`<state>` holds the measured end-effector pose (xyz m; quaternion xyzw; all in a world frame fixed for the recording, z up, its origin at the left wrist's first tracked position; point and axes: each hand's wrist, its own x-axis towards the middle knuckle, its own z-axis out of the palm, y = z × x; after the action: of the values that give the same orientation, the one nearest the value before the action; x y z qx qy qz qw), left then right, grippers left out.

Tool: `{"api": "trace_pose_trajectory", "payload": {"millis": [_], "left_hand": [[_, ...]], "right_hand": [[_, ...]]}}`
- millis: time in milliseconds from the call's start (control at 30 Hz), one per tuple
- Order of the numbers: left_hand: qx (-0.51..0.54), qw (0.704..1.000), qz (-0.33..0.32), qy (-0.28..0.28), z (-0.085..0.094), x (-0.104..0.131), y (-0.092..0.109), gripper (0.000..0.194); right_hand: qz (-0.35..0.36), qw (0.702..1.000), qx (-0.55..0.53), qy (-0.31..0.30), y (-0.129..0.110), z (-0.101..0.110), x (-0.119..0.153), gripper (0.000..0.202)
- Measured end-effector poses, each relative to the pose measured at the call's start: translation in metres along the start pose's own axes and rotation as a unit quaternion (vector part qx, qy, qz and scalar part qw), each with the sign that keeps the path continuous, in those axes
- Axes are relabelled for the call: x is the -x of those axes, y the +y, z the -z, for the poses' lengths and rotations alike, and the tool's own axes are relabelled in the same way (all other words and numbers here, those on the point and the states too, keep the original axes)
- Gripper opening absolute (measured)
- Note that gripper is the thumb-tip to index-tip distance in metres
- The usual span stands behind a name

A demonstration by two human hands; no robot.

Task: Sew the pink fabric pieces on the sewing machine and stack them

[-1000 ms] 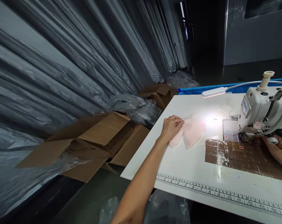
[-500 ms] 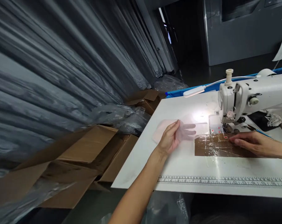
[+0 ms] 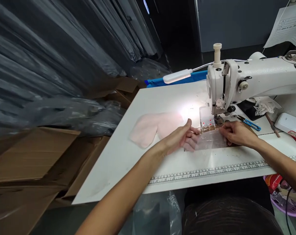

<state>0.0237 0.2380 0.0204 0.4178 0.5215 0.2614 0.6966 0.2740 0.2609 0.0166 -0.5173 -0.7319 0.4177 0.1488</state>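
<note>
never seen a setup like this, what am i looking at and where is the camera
The camera is worn on a person's head, looking forward and down at their own bare left hand and right hand. On the right stands a sewing machine, with a lit lamp to its left. The right hand seems to pinch a sheer cloth; the left hand is at its other side, its grip unclear. Pale pink cloth lies on the white table, and a ruler strip runs along the near edge.
</note>
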Motion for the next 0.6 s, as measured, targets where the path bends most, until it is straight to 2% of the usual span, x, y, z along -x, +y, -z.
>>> {"api": "trace_pose_trajectory", "payload": {"millis": [100, 167, 267, 367, 433, 533, 567, 600], "left_hand": [[-0.072, 0.997, -0.020, 0.034, 0.010, 0.007, -0.001, 0.055], [-0.109, 0.993, -0.032, 0.037, 0.012, 0.011, -0.004, 0.050], [-0.156, 0.985, -0.056, 0.050, 0.008, 0.012, -0.011, 0.047], [-0.209, 0.970, -0.088, 0.086, 0.005, 0.009, -0.014, 0.044], [-0.275, 0.943, -0.132, 0.136, 0.004, 0.012, -0.008, 0.034], [-0.377, 0.859, -0.240, 0.250, -0.001, 0.027, 0.008, 0.024], [-0.396, 0.832, -0.274, 0.274, -0.005, 0.034, 0.014, 0.024], [-0.406, 0.818, -0.300, 0.277, -0.011, 0.041, 0.018, 0.025]], "right_hand": [[0.026, 0.980, 0.185, 0.066, 0.006, 0.004, 0.004, 0.024], [0.032, 0.965, 0.242, 0.097, 0.004, 0.004, 0.007, 0.024], [0.051, 0.961, 0.252, 0.107, -0.006, 0.000, 0.009, 0.027], [0.089, 0.965, 0.225, 0.101, -0.018, -0.005, 0.009, 0.026], [0.100, 0.970, 0.201, 0.096, -0.024, -0.006, 0.009, 0.025], [0.080, 0.990, 0.111, 0.046, -0.026, -0.004, 0.007, 0.039], [0.070, 0.995, 0.062, 0.019, -0.025, -0.004, 0.006, 0.045], [0.062, 0.998, 0.014, -0.003, -0.022, -0.004, 0.005, 0.050]]}}
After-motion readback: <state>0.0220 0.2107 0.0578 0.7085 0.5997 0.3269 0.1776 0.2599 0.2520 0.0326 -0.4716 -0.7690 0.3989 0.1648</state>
